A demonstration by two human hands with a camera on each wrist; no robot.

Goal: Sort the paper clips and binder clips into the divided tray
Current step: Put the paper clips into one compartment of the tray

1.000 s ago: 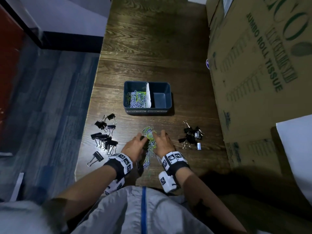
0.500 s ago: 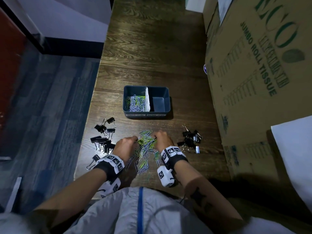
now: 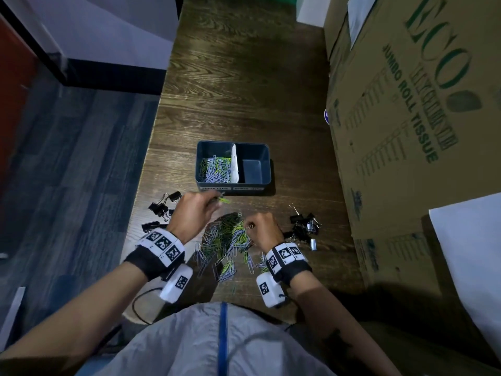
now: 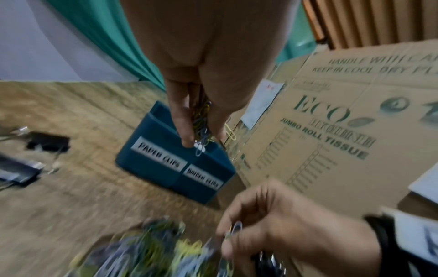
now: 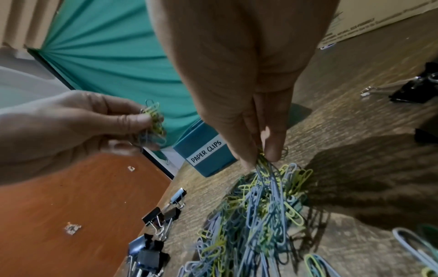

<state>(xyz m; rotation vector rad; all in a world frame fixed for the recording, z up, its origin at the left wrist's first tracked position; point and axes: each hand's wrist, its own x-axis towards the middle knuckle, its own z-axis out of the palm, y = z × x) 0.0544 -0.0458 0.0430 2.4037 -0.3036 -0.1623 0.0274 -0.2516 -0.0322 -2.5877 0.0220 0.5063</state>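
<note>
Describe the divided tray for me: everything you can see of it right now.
The tray is a small dark blue rectangular bin, apparently plastic, upright on the wooden table. A white divider splits it. The left compartment, labelled PAPER CLIPS, holds coloured paper clips; the right one, labelled for binder clips, looks empty. Neither hand touches it; the left hand carries clips just before it.

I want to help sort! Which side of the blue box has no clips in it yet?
The right side of the blue box, labelled binder clips, has none. The left side already holds a heap of coloured paper clips.
</note>
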